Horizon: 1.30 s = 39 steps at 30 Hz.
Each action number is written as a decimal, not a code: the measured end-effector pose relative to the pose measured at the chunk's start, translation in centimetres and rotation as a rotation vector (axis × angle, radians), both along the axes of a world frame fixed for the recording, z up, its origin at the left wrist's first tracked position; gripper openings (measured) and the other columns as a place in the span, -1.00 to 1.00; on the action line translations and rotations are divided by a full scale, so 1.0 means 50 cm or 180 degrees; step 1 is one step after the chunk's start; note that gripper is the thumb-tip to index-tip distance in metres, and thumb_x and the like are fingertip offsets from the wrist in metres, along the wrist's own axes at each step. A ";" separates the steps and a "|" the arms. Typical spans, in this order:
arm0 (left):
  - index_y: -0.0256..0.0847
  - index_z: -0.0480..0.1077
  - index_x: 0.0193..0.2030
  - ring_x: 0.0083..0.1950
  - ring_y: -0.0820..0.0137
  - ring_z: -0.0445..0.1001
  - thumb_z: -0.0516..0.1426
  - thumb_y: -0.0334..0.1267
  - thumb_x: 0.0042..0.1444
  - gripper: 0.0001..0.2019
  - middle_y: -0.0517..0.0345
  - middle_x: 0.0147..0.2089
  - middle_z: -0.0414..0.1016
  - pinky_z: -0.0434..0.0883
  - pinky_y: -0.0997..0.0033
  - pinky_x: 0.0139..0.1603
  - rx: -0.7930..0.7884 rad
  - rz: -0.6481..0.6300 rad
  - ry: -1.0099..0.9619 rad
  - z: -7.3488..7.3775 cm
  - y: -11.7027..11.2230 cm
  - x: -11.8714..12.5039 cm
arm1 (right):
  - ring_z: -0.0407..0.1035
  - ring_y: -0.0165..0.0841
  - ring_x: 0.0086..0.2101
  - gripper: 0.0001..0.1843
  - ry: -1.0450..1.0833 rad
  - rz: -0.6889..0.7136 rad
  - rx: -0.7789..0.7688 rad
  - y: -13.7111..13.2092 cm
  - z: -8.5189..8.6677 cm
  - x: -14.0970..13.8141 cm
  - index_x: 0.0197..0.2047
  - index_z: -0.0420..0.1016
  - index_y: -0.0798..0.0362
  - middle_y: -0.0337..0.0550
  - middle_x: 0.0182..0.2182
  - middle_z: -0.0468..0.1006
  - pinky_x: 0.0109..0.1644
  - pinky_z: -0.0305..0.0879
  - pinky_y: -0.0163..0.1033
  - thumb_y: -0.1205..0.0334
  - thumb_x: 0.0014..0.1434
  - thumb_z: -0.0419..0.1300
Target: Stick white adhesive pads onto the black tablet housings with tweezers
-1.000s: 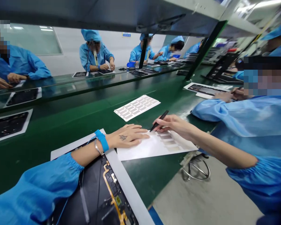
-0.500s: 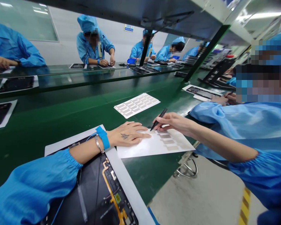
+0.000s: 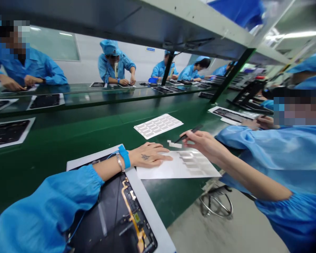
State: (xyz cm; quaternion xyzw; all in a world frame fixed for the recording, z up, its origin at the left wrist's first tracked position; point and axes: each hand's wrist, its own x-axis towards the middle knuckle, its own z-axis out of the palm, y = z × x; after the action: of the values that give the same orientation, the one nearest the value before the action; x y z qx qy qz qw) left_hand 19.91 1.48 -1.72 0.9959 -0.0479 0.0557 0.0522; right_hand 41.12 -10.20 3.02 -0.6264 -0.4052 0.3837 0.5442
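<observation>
My left hand (image 3: 149, 155) lies flat on the near-left part of a white backing sheet (image 3: 179, 166), which carries several pale label strips (image 3: 193, 162). It holds nothing. A blue wrist strap (image 3: 124, 156) and a metal bangle (image 3: 119, 162) circle that wrist. My right hand (image 3: 204, 143) is shut on black tweezers (image 3: 189, 135). Their tip sits at a small white strip (image 3: 174, 144), just beyond the sheet's far edge, though I cannot tell if they grip it. Beneath my left forearm lies a dark circuit panel (image 3: 116, 214) in a white-edged tray (image 3: 94, 161).
A second label sheet (image 3: 158, 125) lies on the green conveyor bench (image 3: 68, 140) farther out. Several co-workers in blue smocks (image 3: 112, 63) work at dark panels across the belt. A co-worker's hand (image 3: 255, 123) rests on a panel at right. A stool base (image 3: 216, 205) stands on the floor.
My right hand has lifted the tweezers slightly off the sheet, and a small white strip now shows at their tip. My left hand stays on the sheet. The view has shifted slightly.
</observation>
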 end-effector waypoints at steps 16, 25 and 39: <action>-0.21 0.43 0.02 -0.04 0.33 0.42 -0.04 -0.26 0.41 -0.75 0.04 -0.02 0.49 0.37 0.34 -0.04 0.0203 0.1910 -0.0591 0.020 -0.022 -0.454 | 0.43 -0.18 -0.27 -0.37 -0.0464 0.1327 -0.0031 0.100 0.006 -0.279 -0.40 0.64 0.02 -0.04 -0.41 0.56 0.00 0.42 -0.03 -0.42 -0.24 0.37; -0.22 0.46 -0.08 -0.09 0.38 0.41 -0.02 -0.32 0.40 -0.78 0.08 -0.11 0.52 0.35 0.42 -0.04 -0.0374 0.1728 -0.0961 -0.008 -0.015 -0.441 | 0.36 -0.32 -0.40 -0.40 -0.0343 0.1754 -0.0295 0.214 -0.059 -0.390 -0.52 0.46 0.05 -0.19 -0.55 0.41 -0.22 0.35 -0.18 -0.38 -0.18 0.36; -0.26 0.48 -0.08 -0.13 0.36 0.40 -0.03 -0.32 0.40 -0.76 0.08 -0.11 0.56 0.36 0.40 -0.06 -0.0469 0.1673 -0.1079 -0.024 -0.007 -0.437 | 0.35 -0.31 -0.33 -0.38 -0.0347 0.1773 -0.0518 0.214 -0.053 -0.382 -0.67 0.38 0.05 -0.10 -0.42 0.46 -0.12 0.35 -0.16 -0.37 -0.20 0.38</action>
State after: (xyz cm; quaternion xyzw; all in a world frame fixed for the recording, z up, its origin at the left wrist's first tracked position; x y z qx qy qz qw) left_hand -1.93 1.12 -2.90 0.9443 0.2072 0.2357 0.0992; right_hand 22.00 0.49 0.38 -0.5524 -0.5580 0.5153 0.3434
